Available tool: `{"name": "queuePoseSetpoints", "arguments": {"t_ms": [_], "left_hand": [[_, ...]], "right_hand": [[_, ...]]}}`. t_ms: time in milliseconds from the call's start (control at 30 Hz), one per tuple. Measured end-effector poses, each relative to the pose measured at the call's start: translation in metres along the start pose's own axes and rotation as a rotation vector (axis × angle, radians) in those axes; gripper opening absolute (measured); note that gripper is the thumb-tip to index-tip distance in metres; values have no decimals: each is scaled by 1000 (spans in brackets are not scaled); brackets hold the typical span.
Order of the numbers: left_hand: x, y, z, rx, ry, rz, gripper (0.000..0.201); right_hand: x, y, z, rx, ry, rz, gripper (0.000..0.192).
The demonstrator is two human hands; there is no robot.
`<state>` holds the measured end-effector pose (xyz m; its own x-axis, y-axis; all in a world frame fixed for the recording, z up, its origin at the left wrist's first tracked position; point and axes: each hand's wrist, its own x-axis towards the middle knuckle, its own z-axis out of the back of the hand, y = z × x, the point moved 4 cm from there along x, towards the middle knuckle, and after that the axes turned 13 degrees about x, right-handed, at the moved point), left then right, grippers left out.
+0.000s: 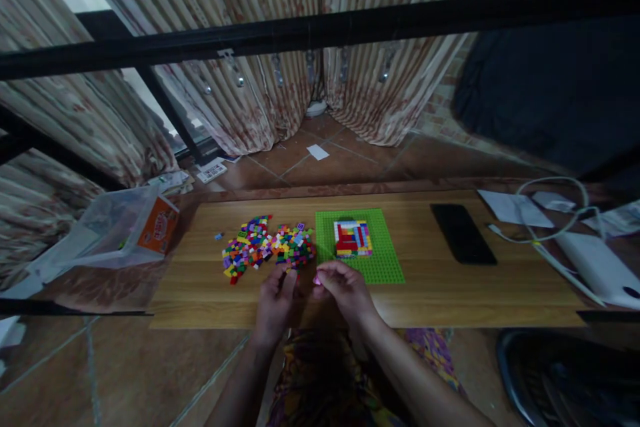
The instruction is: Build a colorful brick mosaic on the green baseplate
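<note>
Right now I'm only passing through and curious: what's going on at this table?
A person sits at a wooden table with both hands at its near edge. The right hand pinches a small pink brick. The left hand lies beside it, just below a pile of coloured bricks; whether it holds anything is unclear. On a green baseplate stands a partly built block of bricks. A dark phone lies further right.

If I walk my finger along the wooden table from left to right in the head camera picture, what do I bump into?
Clear plastic bag → pile of colourful bricks → green baseplate → black phone → white papers → white box.
</note>
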<state>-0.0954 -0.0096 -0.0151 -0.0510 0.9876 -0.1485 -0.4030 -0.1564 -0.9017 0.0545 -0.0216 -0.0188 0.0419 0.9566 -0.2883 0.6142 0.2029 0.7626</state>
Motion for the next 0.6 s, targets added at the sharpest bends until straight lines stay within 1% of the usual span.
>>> {"name": "queuePoseSetpoints", "arguments": {"t_ms": [67, 167, 267, 333, 400, 500, 600], "left_hand": [[10, 5, 12, 173, -78, -64, 23], [23, 14, 30, 443, -161, -135, 21], [29, 20, 40, 611, -227, -148, 22], [32, 23, 42, 675, -252, -151, 24], [35, 24, 40, 716, -264, -148, 26], [38, 27, 38, 748, -277, -135, 29], [39, 29, 39, 757, -297, -119, 29]], "right_hand": [[-3, 11, 15, -13, -24, 66, 28], [-6, 31, 48, -98, -80, 159, 33], [-3, 50, 82, -314, -149, 260, 30], [0, 62, 95, -457, -184, 357, 26], [5, 71, 100, -576, -192, 440, 23], [11, 76, 93, -714, -135, 553, 18], [19, 74, 86, -747, -103, 631, 12]]}}
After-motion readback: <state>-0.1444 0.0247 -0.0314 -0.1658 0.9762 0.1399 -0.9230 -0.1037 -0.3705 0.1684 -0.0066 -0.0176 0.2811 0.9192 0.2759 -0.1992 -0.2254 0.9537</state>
